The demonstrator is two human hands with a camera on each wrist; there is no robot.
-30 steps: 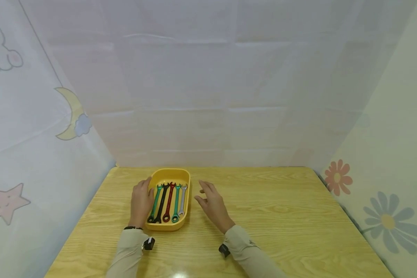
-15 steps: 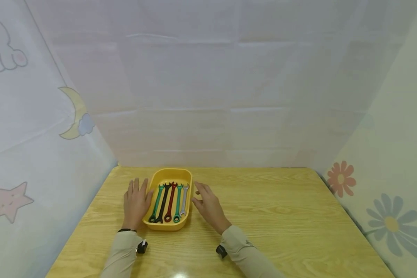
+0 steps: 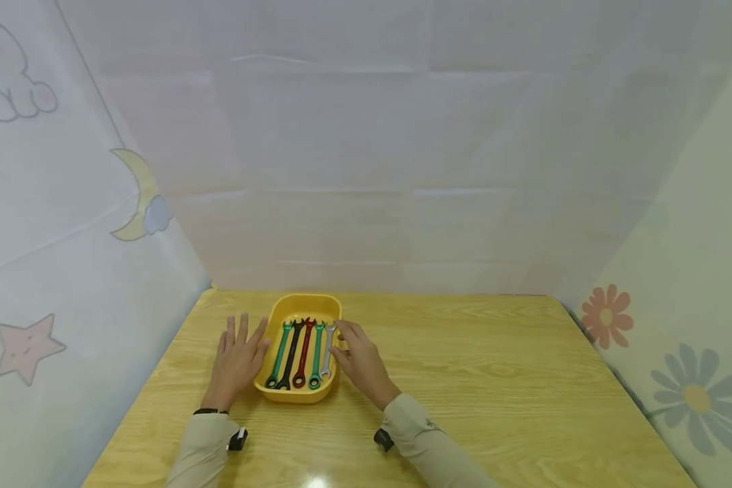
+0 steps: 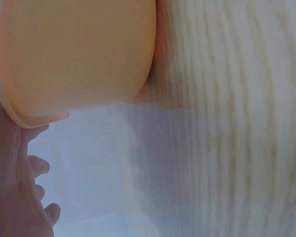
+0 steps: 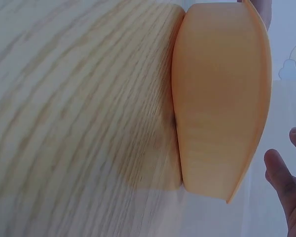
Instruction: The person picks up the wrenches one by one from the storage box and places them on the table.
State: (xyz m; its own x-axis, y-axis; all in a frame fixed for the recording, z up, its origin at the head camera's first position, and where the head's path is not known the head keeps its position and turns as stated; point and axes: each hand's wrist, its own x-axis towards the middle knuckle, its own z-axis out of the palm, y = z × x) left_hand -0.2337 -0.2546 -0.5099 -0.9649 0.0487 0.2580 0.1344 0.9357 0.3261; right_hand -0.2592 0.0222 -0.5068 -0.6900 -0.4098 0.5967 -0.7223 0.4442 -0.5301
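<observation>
A yellow oval tray [image 3: 303, 303] sits on the wooden table [image 3: 500, 379] and holds several wrenches side by side: green [image 3: 279, 354], black [image 3: 291, 354], red [image 3: 303, 352], teal [image 3: 316, 354] and silver [image 3: 327, 350]. My left hand [image 3: 236, 361] lies flat with straight fingers against the tray's left wall [image 4: 79, 54]. My right hand [image 3: 358, 359] is at the tray's right rim, fingers loosely bent beside the silver wrench. The right wrist view shows the tray's outer wall [image 5: 219, 98] with the fingertips [image 5: 286, 182] just off the rim.
White sheets with a moon [image 3: 139, 196], star [image 3: 27, 344] and flower [image 3: 604, 317] prints wall in the table on the left, back and right. Bare wood stretches to the right of the tray.
My left hand has slid off the tray's edge and flattened on the table beside it. My right hand has moved left up to the tray's right rim.
</observation>
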